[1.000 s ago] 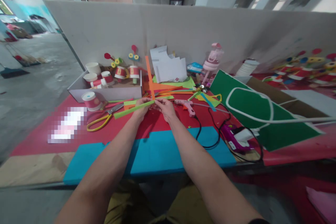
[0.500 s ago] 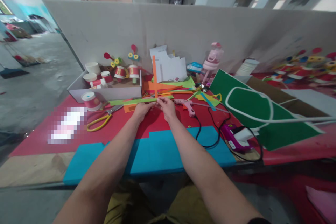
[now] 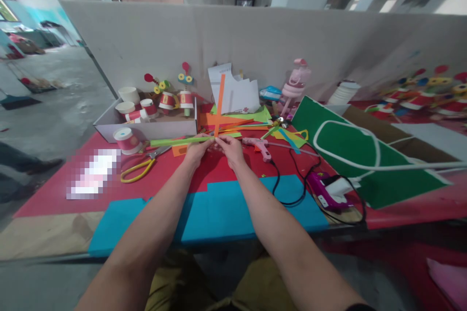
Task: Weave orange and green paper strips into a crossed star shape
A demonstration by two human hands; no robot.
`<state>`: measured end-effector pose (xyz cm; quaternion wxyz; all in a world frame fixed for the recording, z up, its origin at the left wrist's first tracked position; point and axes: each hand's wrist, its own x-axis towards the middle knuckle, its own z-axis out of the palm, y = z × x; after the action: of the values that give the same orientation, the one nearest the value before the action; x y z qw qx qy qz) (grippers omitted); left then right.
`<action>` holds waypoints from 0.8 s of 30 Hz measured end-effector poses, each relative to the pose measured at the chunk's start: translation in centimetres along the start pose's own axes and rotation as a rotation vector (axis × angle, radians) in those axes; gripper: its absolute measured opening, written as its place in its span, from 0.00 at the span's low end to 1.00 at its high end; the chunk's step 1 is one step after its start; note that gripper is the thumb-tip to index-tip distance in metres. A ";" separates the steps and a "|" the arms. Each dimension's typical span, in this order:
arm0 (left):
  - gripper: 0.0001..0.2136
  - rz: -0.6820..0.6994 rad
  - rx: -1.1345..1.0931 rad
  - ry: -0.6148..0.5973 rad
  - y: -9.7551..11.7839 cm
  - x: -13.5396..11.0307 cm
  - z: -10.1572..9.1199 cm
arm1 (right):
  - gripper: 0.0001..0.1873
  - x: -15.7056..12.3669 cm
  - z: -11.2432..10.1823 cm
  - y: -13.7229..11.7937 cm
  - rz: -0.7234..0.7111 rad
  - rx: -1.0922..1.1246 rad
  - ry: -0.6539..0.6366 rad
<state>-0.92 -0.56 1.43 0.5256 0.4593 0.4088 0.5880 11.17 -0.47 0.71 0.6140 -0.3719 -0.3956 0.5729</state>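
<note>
My left hand [image 3: 197,149] and my right hand [image 3: 231,149] meet fingertip to fingertip over the red table, both pinched closed. From the fingers of my left hand a long light-green paper strip [image 3: 171,142] runs out to the left. An orange paper strip [image 3: 220,102] rises from the fingertips, its top leaning slightly right; my right hand pinches its lower end. Where the two strips meet is covered by my fingers. Right of my hands lies a pink glue gun [image 3: 260,147]. To the left lie scissors with yellow handles [image 3: 137,172].
A white box [image 3: 146,130] holds paper cups and cup figures, with a red-and-white cup [image 3: 127,141] before it. Blue sheets [image 3: 226,211] line the front edge. A green board [image 3: 339,155], a purple power block [image 3: 326,192] and black cords occupy the right. A person's leg [image 3: 18,160] shows left.
The top of the orange strip has swung to the right. My hands have shifted slightly, staying together. A person's leg has come into view at the far left.
</note>
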 end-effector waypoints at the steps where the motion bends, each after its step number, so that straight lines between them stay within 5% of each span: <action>1: 0.14 0.005 -0.001 -0.001 0.1 0.0 0.0 | 0.15 0.0 0.0 0.0 0.003 -0.001 -0.008; 24: 0.12 0.029 -0.015 0.020 0.6 0.0 0.1 | 0.13 0.2 -0.1 0.0 -0.100 -0.162 0.025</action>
<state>-1.00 -0.64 2.01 0.5163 0.4553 0.4027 0.6033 11.28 -0.26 0.62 0.6146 -0.4074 -0.4511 0.5028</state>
